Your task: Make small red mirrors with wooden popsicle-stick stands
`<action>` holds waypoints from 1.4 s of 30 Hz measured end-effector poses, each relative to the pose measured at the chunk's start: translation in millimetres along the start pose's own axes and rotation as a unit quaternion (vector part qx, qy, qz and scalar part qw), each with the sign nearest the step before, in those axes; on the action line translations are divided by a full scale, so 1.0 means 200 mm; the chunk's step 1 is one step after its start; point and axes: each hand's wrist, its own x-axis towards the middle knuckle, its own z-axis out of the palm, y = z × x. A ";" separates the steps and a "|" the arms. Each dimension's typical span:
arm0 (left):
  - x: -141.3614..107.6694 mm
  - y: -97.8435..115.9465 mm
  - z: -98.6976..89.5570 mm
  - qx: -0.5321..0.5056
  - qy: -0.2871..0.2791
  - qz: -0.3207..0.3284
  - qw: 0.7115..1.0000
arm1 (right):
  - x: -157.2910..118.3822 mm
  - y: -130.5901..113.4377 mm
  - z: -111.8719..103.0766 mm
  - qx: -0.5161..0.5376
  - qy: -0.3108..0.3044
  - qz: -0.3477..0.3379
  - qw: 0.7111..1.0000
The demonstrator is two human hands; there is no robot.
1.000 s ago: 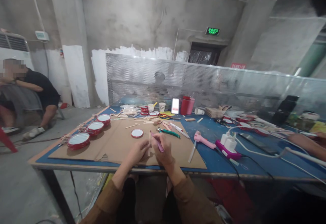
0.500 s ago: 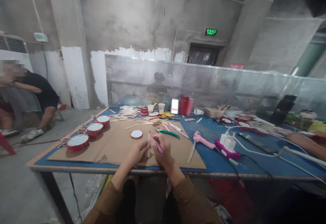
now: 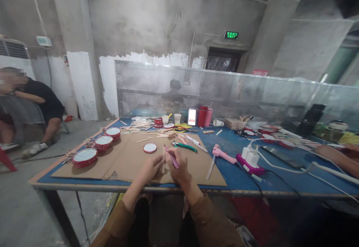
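My right hand (image 3: 178, 164) is closed around a purple pen (image 3: 174, 161), its tip against a thin wooden stick (image 3: 163, 164). The stick stands between my two hands, and my left hand (image 3: 152, 169) pinches it from the left side. Both hands are over a brown cardboard sheet (image 3: 126, 157). Just beyond my left hand lies a round white disc with a red rim (image 3: 150, 148). Green-handled pliers (image 3: 185, 147) rest beyond my right hand, near a white marker (image 3: 193, 141) and loose sticks.
Stacks of red-rimmed discs (image 3: 85, 157) stand on the left. To the right are a pink glue gun (image 3: 226, 155), a purple power strip (image 3: 249, 164), cables and a dark phone (image 3: 280, 156). Cups, a red bottle (image 3: 202, 116) and a lit phone (image 3: 192, 116) stand behind. Another person's arm (image 3: 331, 157) reaches in at right.
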 end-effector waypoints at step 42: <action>-0.01 0.03 -0.01 0.001 -0.008 0.000 1.000 | -0.01 0.00 0.00 0.003 -0.011 0.009 1.000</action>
